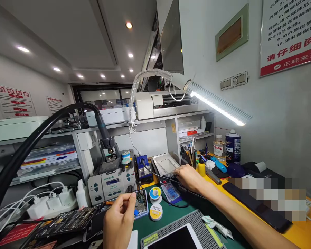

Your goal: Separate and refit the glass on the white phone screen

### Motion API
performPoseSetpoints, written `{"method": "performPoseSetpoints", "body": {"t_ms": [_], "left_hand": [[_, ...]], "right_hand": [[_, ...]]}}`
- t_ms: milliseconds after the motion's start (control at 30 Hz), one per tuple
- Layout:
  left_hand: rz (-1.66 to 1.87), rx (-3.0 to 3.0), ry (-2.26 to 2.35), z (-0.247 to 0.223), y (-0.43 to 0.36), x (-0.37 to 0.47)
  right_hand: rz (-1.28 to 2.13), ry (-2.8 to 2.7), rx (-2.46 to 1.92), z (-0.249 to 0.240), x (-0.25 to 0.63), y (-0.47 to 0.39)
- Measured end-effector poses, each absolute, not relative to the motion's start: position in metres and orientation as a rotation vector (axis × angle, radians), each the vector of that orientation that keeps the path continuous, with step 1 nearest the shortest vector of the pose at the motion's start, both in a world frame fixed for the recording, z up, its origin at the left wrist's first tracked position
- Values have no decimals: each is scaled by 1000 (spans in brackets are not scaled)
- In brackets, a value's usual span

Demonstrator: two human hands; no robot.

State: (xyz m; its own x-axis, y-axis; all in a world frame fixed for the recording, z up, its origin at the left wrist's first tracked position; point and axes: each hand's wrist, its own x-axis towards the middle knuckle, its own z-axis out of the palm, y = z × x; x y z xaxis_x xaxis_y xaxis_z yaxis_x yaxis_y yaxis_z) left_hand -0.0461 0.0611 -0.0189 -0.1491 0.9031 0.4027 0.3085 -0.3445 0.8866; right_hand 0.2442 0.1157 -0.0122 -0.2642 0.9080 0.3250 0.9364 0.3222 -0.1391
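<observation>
My left hand (120, 218) is raised at the lower centre, thumb and fingers pinched together; what they hold, if anything, is too small to see. Just behind it is a small blue-rimmed tray (142, 204) of small parts. My right hand (188, 177) reaches out to the right edge of a metal-topped heating plate (166, 164), its fingers curled down and together. Whatever lies under those fingertips is hidden. A white-framed tablet (180, 239) with a dark screen lies on a grey perforated mat (197, 224) in front of me.
Solder spools (155, 194) stand mid-bench beside a grey soldering station (112, 185). Circuit boards (64, 223) and a white power strip (52, 204) crowd the left. A lit lamp (217, 107) hangs overhead. A yellow bottle (201, 168) and crumpled tissue (217, 226) are to the right.
</observation>
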Motion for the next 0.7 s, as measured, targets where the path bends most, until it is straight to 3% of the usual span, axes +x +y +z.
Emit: {"method": "performPoseSetpoints", "body": {"t_ms": [200,367,533,700], "left_hand": [[1497,1577,1374,-21,60,-46],[1518,1513,1333,-17,61,-49],[1450,1476,1139,-7,51,-43],[1415,1442,851,2,30,-24]], "right_hand": [[72,-1959,-1493,-15,253,120],[298,-1445,-1286,14,262,108],[849,-1200,-969,38,245,64],[1320,-1091,-781,20,201,30]]}}
